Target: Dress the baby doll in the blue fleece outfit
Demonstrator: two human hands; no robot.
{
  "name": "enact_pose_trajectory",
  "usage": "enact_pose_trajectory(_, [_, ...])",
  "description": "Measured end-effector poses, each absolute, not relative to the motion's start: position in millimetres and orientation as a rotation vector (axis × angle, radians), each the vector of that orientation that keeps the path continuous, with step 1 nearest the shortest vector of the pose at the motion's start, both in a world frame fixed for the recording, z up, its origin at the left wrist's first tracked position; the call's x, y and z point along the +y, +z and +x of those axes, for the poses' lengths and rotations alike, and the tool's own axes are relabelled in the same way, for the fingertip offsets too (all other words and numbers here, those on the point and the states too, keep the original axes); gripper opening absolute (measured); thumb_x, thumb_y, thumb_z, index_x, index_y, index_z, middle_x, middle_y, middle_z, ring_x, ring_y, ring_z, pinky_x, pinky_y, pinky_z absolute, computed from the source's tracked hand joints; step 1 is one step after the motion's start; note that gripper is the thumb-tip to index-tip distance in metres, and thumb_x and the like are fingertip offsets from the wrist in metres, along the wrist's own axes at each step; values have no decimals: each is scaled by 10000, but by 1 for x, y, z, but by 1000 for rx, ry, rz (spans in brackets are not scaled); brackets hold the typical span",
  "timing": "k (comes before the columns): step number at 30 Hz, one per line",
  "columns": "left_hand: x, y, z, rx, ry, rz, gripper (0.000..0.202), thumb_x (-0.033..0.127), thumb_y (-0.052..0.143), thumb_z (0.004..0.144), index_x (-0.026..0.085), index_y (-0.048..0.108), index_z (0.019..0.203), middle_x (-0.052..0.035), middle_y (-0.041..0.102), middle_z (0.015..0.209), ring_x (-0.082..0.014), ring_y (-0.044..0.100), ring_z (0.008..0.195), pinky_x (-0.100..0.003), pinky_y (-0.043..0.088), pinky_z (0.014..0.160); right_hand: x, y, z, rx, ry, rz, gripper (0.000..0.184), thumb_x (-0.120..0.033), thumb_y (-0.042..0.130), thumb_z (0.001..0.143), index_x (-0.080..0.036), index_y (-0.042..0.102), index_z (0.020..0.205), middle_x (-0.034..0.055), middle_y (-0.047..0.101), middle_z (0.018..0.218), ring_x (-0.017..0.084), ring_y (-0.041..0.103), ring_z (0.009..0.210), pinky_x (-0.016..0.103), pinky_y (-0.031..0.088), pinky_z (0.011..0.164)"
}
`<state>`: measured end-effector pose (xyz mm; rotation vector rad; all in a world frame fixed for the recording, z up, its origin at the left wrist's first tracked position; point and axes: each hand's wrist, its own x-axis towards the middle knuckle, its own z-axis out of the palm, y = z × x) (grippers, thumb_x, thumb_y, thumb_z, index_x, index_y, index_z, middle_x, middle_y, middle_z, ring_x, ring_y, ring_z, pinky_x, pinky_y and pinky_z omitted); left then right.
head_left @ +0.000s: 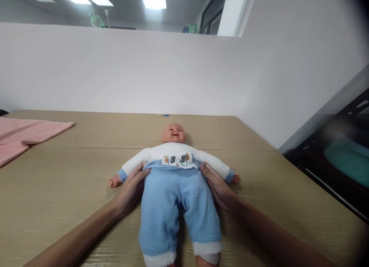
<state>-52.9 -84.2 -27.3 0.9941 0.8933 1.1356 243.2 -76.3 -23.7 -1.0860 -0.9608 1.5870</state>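
A baby doll (174,133) lies on its back with its head away from me and its arms spread. It wears a white top (170,148) with blue cuffs and an animal face on the front. Fluffy blue trousers (164,198) with white hems cover its legs. At the waist's left side, my left hand (133,186) is closed on the trousers' edge, thumb on top. My right hand (218,186) pinches the opposite side of the waist; some of its fingers are hidden behind the cloth. The top's lower edge is bunched above the waistband.
A pink cloth (29,134) lies on the brown table (95,159) at the left. Near the far edge is a small blue-ended item (166,115). A white wall (129,71) stands behind the table, and a dark rack (340,155) is at the right.
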Motion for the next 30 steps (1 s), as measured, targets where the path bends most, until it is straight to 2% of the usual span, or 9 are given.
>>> enact_pose_trajectory(5, [-79, -14, -64, 967, 1082, 1404, 294, 515, 691, 1037, 234, 657, 1115, -31, 643, 1066, -224, 584, 1036, -345, 443, 956, -76, -12, 250, -1351, 1279, -1137, 486, -720, 768, 905, -274, 714, 1090, 59, 751, 1110, 307, 671, 1149, 436, 546, 1093])
enact_pose_trajectory(10, [-71, 12, -66, 936, 1051, 1913, 255, 486, 701, 1036, 240, 673, 1095, -57, 618, 1233, -257, 536, 1231, -371, 376, 1121, -81, 22, 251, -1857, 709, -1065, 230, -442, 797, 925, -256, 675, 983, 46, 643, 1031, 274, 599, 1024, 388, 503, 988])
enact_pose_trajectory(12, [-64, 21, -60, 903, 1018, 1851, 296, 513, 709, 1024, 235, 633, 1091, -45, 609, 1163, -233, 550, 1134, -346, 421, 1044, -72, 30, 245, -1913, 685, -1033, 170, -384, 753, 942, -249, 677, 1013, 52, 660, 1042, 273, 600, 1027, 390, 494, 978])
enact_pose_trajectory(15, [-52, 26, -51, 955, 992, 1591, 409, 630, 647, 1036, 229, 576, 1074, 10, 527, 928, -170, 486, 853, -278, 413, 776, -53, 30, 236, -1783, 913, -1073, 252, -432, 678, 992, -241, 691, 1157, 52, 724, 1086, 276, 653, 1063, 400, 510, 985])
enact_pose_trajectory(18, [-45, 17, -50, 1055, 1007, 1503, 509, 716, 638, 1008, 212, 597, 1065, 30, 502, 855, -150, 429, 760, -263, 332, 670, -44, 20, 236, -1745, 944, -1204, 346, -565, 682, 977, -221, 702, 1007, 43, 718, 983, 270, 650, 963, 405, 512, 921])
enact_pose_trajectory(20, [-47, 6, -54, 1091, 1007, 1535, 517, 721, 634, 1008, 205, 618, 1029, 20, 537, 883, -162, 464, 801, -271, 366, 714, -49, 14, 242, -1782, 894, -1283, 420, -636, 685, 963, -226, 670, 873, 24, 665, 885, 247, 602, 871, 393, 501, 865])
enact_pose_trajectory(25, [-66, -10, -70, 1120, 904, 1659, 465, 681, 585, 1051, 223, 665, 1064, -28, 643, 1072, -243, 556, 1047, -343, 443, 971, -76, 0, 261, -1650, 1044, -1342, 505, -748, 689, 916, -254, 668, 813, 47, 652, 879, 281, 602, 901, 431, 540, 882])
enact_pose_trajectory(27, [-73, -11, -75, 1127, 864, 1666, 458, 681, 599, 1041, 234, 689, 1086, -42, 667, 1120, -274, 575, 1118, -374, 449, 1021, -82, -7, 263, -1524, 1151, -1350, 516, -784, 732, 871, -269, 720, 830, 83, 713, 943, 331, 645, 990, 472, 567, 942])
enact_pose_trajectory(30, [-78, -13, -75, 1093, 851, 1564, 462, 690, 598, 1035, 262, 716, 1161, -61, 700, 1218, -304, 585, 1241, -416, 451, 1114, -85, -17, 258, -1289, 1281, -1310, 527, -794, 833, 781, -295, 819, 947, 101, 794, 1160, 404, 654, 1282, 516, 531, 1166])
